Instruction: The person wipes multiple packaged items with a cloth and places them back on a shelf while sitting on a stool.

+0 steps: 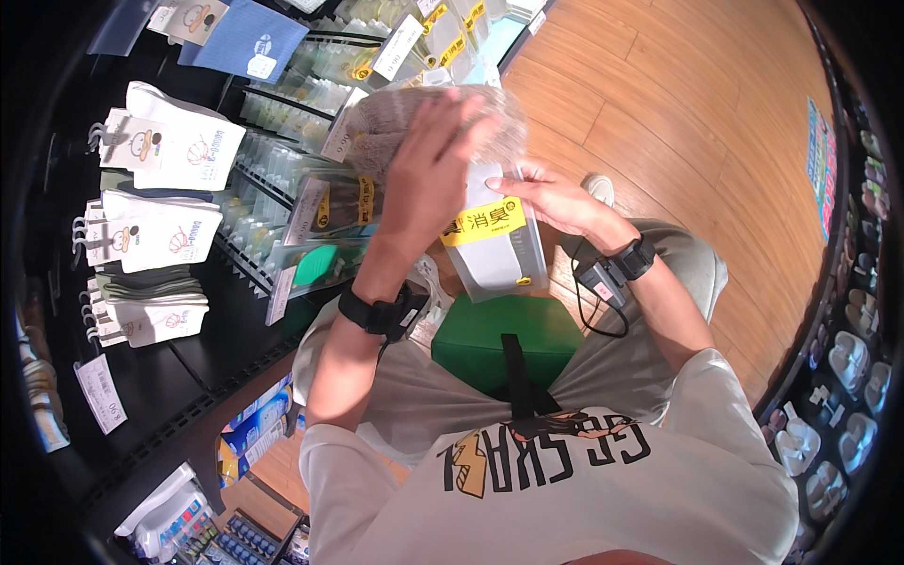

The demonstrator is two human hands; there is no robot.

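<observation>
My right hand [554, 199] grips a flat clear plastic packet [487, 265] with its thumb on the front. The packet holds a pale insole-shaped piece and bears a yellow printed band. My left hand [431, 162], blurred, is over a fluffy taupe item [378, 127] that seems to be in clear plastic. Its fingers hide part of that item, and whether they grip it is unclear. Beside my left hand, a rack of clear packets [282, 169] stands in slanted rows with price tags.
White socks [176, 145] hang on hooks at the left, with a blue fabric item [244, 39] above. Between my knees is a green padded block [501, 339] with a black strap. Wooden floor [678, 127] stretches right towards a shelf of slippers [851, 360].
</observation>
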